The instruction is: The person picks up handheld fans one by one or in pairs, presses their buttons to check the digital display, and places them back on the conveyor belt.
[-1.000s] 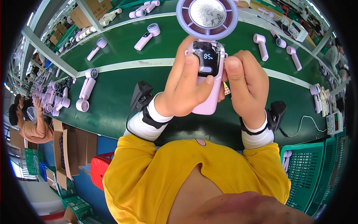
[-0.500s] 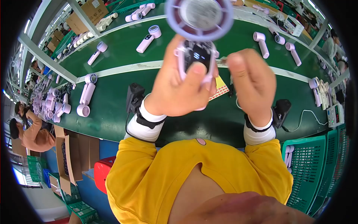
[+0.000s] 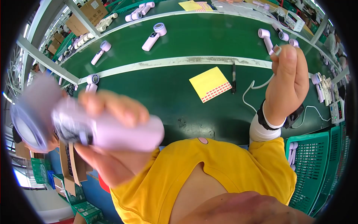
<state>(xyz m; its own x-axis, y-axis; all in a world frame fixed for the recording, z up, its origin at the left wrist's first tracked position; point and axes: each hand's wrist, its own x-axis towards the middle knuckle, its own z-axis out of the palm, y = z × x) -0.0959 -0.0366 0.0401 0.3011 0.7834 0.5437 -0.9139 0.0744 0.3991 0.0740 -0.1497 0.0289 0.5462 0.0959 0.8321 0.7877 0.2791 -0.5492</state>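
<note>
My left hand [image 3: 117, 108] is wrapped round the handle of a lilac handheld fan [image 3: 132, 130], low on the left. Motion smears both, and the fan's round head points toward the left rim. Well away on the right, my right hand [image 3: 291, 80] is raised with thumb and fingers pinched on a small metal cable plug [image 3: 276, 50]. A white cable [image 3: 257, 86] hangs below that hand and curves down to the green table [image 3: 175, 89]. Between the hands lie a yellow sheet [image 3: 209, 80] with red marks and a dark pen [image 3: 234, 76].
Beyond a pale rail [image 3: 149, 64], several lilac fans, one of them [image 3: 154, 36] at centre left, lie on a green surface. A small meter box [image 3: 336, 112] stands at the right edge. Green crates [image 3: 309, 168] are at lower right, an opened cardboard box [image 3: 74, 168] at lower left.
My left hand has swung the fan from the centre down to the left. My right hand has moved right and up with the plug, away from the fan. The yellow sheet is now uncovered.
</note>
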